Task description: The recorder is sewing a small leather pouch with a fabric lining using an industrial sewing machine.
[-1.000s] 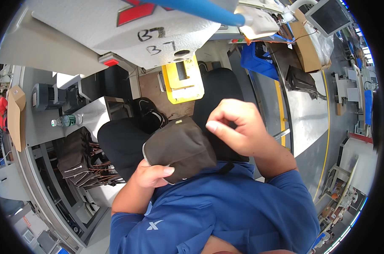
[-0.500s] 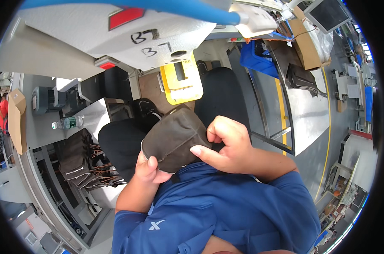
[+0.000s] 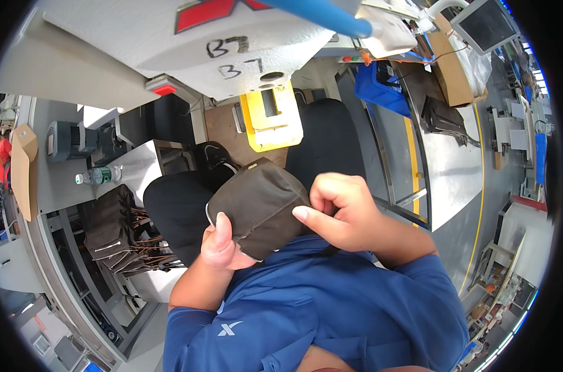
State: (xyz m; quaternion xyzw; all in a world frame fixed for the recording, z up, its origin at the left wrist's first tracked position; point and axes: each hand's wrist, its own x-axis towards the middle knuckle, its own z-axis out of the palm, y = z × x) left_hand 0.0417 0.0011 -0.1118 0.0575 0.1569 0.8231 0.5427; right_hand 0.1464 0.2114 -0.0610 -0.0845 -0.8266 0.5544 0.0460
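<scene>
A dark brown fabric pouch (image 3: 261,204) with a zipper along its edge is held up in front of my chest, above my lap in black trousers (image 3: 182,208). My left hand (image 3: 222,245) grips its lower left corner, thumb pressed on the front face. My right hand (image 3: 343,211) is closed on the pouch's right edge, thumb pointing left along the seam. Both of my arms wear blue sleeves.
A white sewing machine (image 3: 188,43) with a red button stands ahead, and a yellow plate (image 3: 272,115) sits below it. A stack of dark brown pouches (image 3: 111,229) lies at my left. A water bottle (image 3: 98,175) rests on the grey shelf, and a blue bin (image 3: 381,87) is at upper right.
The pouch has been turned and raised a little. My right hand slid from the top of the pouch down to its right edge; my left hand shifted along the lower corner.
</scene>
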